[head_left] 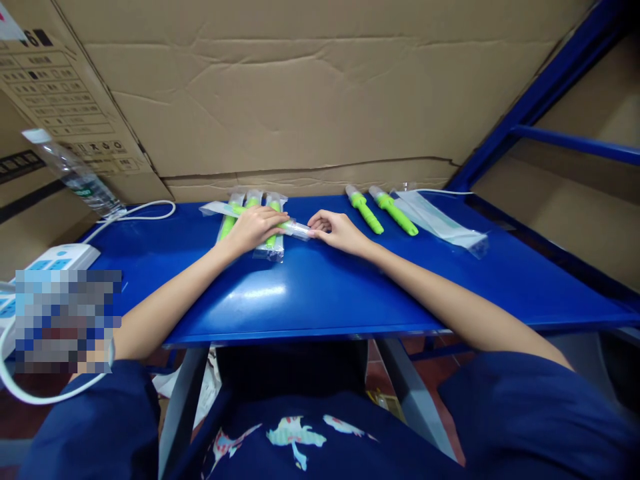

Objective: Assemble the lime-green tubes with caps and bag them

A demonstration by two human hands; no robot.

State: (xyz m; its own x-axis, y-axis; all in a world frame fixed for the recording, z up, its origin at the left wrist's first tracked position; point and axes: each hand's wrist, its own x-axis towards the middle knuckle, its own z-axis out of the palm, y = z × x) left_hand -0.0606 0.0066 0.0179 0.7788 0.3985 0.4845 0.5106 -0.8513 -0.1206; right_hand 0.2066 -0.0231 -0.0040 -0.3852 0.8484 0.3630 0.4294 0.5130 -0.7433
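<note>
My left hand point(260, 225) is closed over a green-handled tool in a clear plastic bag, its thumb hidden. Part of the bright green handle point(239, 209) shows beside the knuckles. At the bag's right end point(299, 230), my right hand point(334, 231) pinches the clear plastic between thumb and fingers. Beneath and behind my left hand lie several more bagged green tools, such as the one at the left point(227, 227). To the right of my right hand are two unbagged green tools point(367, 215) point(397, 212) with clear tips; their exact kind cannot be made out.
Flat plastic bags point(440, 223) lie at the right of the blue table point(320, 293). A clear water bottle point(83, 179) and a white power strip point(63, 260) with a cable are at the left. A cardboard wall point(320, 100) stands behind, and a blue metal frame point(530, 100) rises at the right.
</note>
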